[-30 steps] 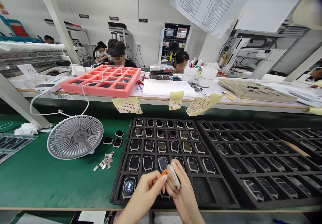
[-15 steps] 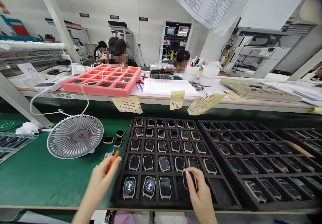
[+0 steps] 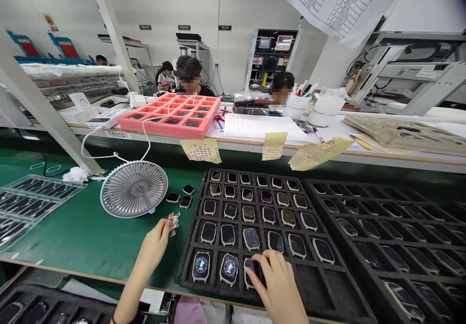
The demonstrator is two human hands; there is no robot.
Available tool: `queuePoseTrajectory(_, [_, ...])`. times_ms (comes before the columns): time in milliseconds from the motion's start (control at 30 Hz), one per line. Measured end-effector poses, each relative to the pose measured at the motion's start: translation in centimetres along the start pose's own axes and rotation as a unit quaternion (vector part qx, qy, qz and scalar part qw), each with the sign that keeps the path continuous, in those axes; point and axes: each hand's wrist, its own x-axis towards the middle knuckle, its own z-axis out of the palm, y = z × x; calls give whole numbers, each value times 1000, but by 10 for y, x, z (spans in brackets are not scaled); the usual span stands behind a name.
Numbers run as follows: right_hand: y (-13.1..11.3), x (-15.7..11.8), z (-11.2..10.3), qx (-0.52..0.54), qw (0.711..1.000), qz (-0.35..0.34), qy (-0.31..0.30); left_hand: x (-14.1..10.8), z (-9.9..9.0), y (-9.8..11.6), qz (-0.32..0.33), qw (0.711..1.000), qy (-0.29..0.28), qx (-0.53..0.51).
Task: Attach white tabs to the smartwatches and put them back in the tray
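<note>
My right hand [image 3: 277,281] is at the front row of a black foam tray [image 3: 280,292]. Its thumb and fingers are closed on the edges of a smartwatch [image 3: 250,279] with a dark screen, third from the left. Two smartwatches with lit dials, one outermost [image 3: 201,266] and one beside it [image 3: 229,268], lie to its left. My left hand [image 3: 157,239] pinches a slim orange tool [image 3: 171,216], only its tip showing. That tip is close to small silvery scraps [image 3: 174,223] on the green bench. The slot under my right hand is hidden.
Beside the scraps lie a few loose watches [image 3: 185,202] and a grey fan [image 3: 134,189]. A second foam tray [image 3: 367,261] adjoins on the right. Clear plastic trays [image 3: 32,202] lie at left. A shelf edge with yellow notes [image 3: 274,145] and a pink tray [image 3: 171,129] stands behind.
My right hand has shifted from the fourth front slot, where it held a watch, to the third watch. My left hand has moved nearer the scraps, and the view has swung left.
</note>
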Motion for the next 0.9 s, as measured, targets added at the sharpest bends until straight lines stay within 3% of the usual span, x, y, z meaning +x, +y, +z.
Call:
queuePoseTrajectory(167, [-4, 5, 0, 89, 992, 51, -74, -20, -2, 20, 66, 994, 0, -87])
queuePoseTrajectory(300, [-4, 1, -5, 251, 951, 125, -129, -39, 1, 48, 116, 985, -43, -117])
queuePoseTrajectory(400, [-7, 5, -10, 376, 893, 198, -145, -56, 8, 71, 144, 970, -138, -141])
queuePoseTrajectory(467, [-11, 13, -16, 469, 838, 257, -104, -66, 15, 86, 157, 948, -223, -166])
queuePoseTrajectory(567, [-21, 30, -27, 620, 714, 325, -29, -77, 23, 107, 174, 912, -322, -185])
queuePoseTrajectory(667, [-32, 44, -33, 711, 608, 352, -1, -83, 25, 124, 188, 906, -336, -177])
queuePoseTrajectory(767, [-38, 53, -32, 754, 562, 340, 5, -83, 25, 132, 202, 897, -344, -190])
queuePoseTrajectory(900, [-38, 55, -27, 779, 538, 322, 9, -80, 28, 132, 200, 889, -352, -214])
